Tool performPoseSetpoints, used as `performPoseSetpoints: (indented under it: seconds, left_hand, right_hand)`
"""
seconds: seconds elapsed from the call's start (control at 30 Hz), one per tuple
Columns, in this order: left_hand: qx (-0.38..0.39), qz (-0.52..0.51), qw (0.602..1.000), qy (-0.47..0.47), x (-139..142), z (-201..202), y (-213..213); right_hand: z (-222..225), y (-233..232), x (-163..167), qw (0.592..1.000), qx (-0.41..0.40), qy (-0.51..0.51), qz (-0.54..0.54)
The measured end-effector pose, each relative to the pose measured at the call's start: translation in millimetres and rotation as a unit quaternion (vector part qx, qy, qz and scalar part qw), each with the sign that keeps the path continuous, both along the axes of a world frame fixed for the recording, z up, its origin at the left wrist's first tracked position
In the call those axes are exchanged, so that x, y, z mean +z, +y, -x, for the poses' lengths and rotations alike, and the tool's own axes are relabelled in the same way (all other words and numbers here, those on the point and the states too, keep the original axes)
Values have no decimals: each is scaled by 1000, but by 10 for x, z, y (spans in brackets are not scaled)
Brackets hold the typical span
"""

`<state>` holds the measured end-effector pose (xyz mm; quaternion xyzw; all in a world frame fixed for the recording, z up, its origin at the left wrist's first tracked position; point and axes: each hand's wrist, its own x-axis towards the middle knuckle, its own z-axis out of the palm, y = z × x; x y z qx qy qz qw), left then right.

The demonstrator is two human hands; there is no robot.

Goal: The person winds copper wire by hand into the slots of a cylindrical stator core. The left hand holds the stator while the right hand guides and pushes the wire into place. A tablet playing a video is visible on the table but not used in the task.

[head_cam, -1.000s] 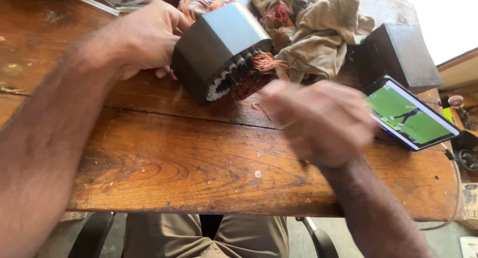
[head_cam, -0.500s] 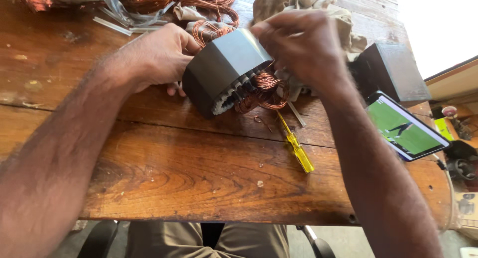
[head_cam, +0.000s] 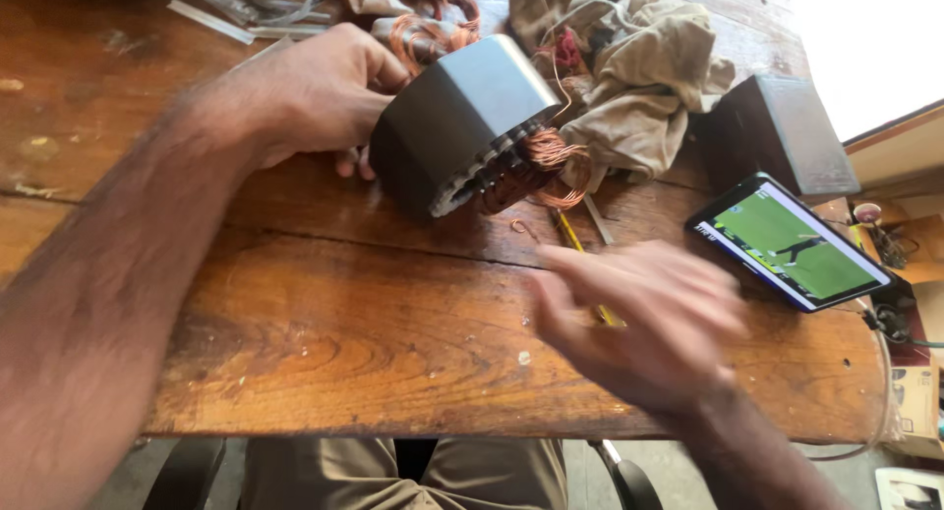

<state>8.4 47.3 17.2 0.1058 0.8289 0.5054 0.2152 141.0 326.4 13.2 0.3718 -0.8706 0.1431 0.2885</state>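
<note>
right hand (head_cam: pixel 644 323) dropped from stator (head_cam: pixel 457 121) to screwdriver (head_cam: pixel 580 259).

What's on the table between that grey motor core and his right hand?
Head view: between motor core and right hand lie loose copper wire, a yellow-handled tool, and bare wood.

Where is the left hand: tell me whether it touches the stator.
Touching. The head view shows the left hand with its fingers pressed against the back of the grey stator on the table.

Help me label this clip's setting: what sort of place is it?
Probably a small motor-repair workshop: the left hand steadies a dark motor stator with copper windings spilling out, on a worn wooden workbench with rags.
</note>
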Motion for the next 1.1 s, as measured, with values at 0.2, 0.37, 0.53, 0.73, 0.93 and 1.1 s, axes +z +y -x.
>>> performPoseSetpoints:
  seconds: [0.2, 0.37, 0.53, 0.73, 0.93, 1.1]
  left_hand:
    - [-5, 17, 1000, 14, 28, -22, 14]
    - [-6, 14, 1000, 8, 33, -2, 9]
    - [-9, -1, 1000, 27, -35, 2, -3]
    - [-2, -20, 999, 32, -65, -11, 7]
    - [1, -5, 999, 38, -47, -7, 13]
    - [9, 6, 999, 38, -42, -12, 25]
  right_hand:
    - [214, -219, -171, 989, -67, -104, -77]
    - [272, -327, -231, 985, -123, -105, -66]
    - [234, -407, -217, 978, -152, -142, -14]
    - [224, -456, -189, 978, -144, -150, 2]
    - [223, -466, -237, 986, -144, -89, -1]
    - [224, -475, -273, 979, -179, -84, -48]
